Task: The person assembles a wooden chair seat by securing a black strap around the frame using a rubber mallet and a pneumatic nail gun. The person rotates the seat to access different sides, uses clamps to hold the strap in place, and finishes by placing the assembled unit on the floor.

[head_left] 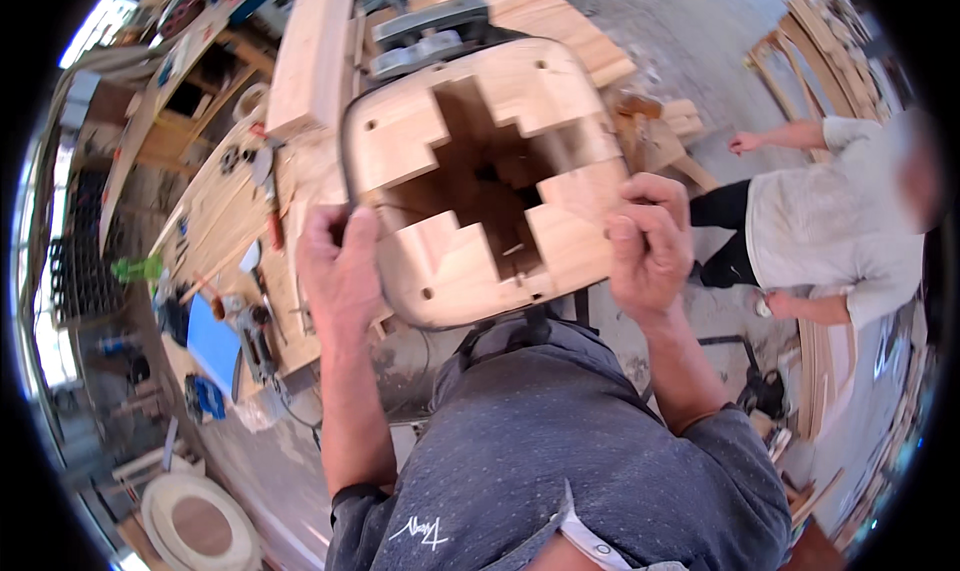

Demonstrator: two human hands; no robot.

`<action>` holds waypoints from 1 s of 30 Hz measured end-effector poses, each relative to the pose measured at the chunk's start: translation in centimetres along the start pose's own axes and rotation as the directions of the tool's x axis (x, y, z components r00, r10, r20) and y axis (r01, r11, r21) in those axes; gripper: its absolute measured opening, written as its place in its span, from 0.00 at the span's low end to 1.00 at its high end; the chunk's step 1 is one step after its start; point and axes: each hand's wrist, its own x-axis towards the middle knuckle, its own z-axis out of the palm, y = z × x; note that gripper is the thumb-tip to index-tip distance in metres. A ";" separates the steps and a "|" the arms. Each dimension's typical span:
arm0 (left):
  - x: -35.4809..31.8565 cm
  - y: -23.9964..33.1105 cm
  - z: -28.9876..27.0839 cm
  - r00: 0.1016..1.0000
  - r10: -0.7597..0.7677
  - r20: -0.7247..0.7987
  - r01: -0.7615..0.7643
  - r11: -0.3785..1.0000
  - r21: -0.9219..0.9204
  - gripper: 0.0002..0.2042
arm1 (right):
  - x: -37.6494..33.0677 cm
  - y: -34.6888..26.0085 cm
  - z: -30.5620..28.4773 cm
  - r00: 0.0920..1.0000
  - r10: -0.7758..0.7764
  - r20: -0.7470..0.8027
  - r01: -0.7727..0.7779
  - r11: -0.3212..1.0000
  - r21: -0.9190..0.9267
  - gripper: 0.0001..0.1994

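I hold a rounded wooden seat frame (pixel 420 131) up in front of my chest; it has a stepped, cross-shaped opening in its middle. My left hand (pixel 338 261) grips its lower left edge, thumb on the near face. My right hand (pixel 648 241) grips its lower right edge, fingers curled over the wood. Small drill holes mark the corners of the frame.
A cluttered wooden workbench (pixel 225 211) with tools lies to the left, and a thick timber block (pixel 312 56) lies on it. Stacked boards (pixel 560 21) sit behind the frame. Another person in a light shirt (pixel 830 231) crouches at the right. A round wooden ring (pixel 195 521) lies at lower left.
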 end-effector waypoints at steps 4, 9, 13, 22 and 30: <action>0.5 -0.2 0.1 1.000 -0.019 -0.012 0.020 0.998 0.056 0.13 | -0.3 0.3 -0.2 0.998 -0.038 -0.043 0.039 0.999 0.021 0.03; 0.1 -0.2 0.0 0.998 -0.055 -0.023 0.056 0.998 0.017 0.11 | -1.2 0.1 0.3 0.988 -0.041 -0.148 0.041 0.999 0.001 0.06; -0.5 -0.5 -0.2 1.000 -0.008 0.018 0.008 0.999 -0.047 0.08 | -1.7 0.4 0.1 0.981 0.176 -0.078 -0.153 0.959 0.237 0.19; -4.1 -1.0 -0.1 0.995 -0.037 0.090 0.069 0.924 -0.377 0.24 | -1.8 1.6 -1.0 0.986 0.149 0.072 -0.160 0.966 0.204 0.26; -8.4 -1.2 1.5 1.000 0.000 0.026 0.015 0.823 -0.567 0.33 | -0.1 4.2 -4.6 0.958 0.269 0.097 -0.284 0.861 0.421 0.07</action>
